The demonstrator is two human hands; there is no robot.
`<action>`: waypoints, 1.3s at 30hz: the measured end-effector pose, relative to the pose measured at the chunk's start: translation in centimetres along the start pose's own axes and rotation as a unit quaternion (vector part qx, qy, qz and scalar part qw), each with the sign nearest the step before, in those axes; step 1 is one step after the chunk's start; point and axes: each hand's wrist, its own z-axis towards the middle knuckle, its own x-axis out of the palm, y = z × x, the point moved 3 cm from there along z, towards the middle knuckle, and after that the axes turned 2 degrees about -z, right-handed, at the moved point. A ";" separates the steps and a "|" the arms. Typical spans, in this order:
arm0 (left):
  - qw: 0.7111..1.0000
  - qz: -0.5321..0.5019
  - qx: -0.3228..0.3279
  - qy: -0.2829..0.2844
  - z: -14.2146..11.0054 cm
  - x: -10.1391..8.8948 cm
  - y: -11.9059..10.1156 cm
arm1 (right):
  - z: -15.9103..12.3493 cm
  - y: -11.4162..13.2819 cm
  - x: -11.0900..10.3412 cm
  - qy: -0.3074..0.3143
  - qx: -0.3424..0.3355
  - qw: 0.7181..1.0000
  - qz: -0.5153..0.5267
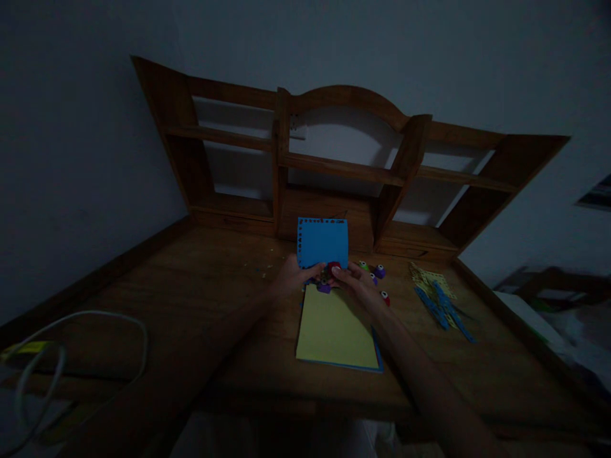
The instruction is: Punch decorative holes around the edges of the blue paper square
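A blue sheet of paper (323,242) with small holes punched along its top and left edges is held upright over the wooden desk (200,299). My left hand (292,277) pinches its lower left edge. My right hand (354,278) is closed on a small red punch (333,268) at the sheet's bottom edge. A purple punch (324,287) lies just below, between my hands. A yellow sheet (335,329) on top of a blue one lies flat on the desk under my wrists.
Several small punches, green (363,265), purple (379,271) and red (384,297), lie right of my hands. Yellow and blue paper strips (438,294) lie farther right. A wooden shelf unit (334,165) stands at the back. A white cable (90,337) loops at the left.
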 end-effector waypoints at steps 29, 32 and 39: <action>0.997 -0.048 0.005 0.056 -0.5 0.7 0.0 | -0.3 0.3 -0.5 -0.069 -0.037 0.994 -0.071; 0.998 -0.043 -0.003 0.048 -0.3 0.5 0.0 | -0.1 0.2 -0.8 -0.073 -0.025 0.995 -0.058; 0.997 -0.007 0.043 0.062 0.0 0.5 0.4 | 0.2 0.1 -1.2 -0.071 -0.012 0.996 -0.055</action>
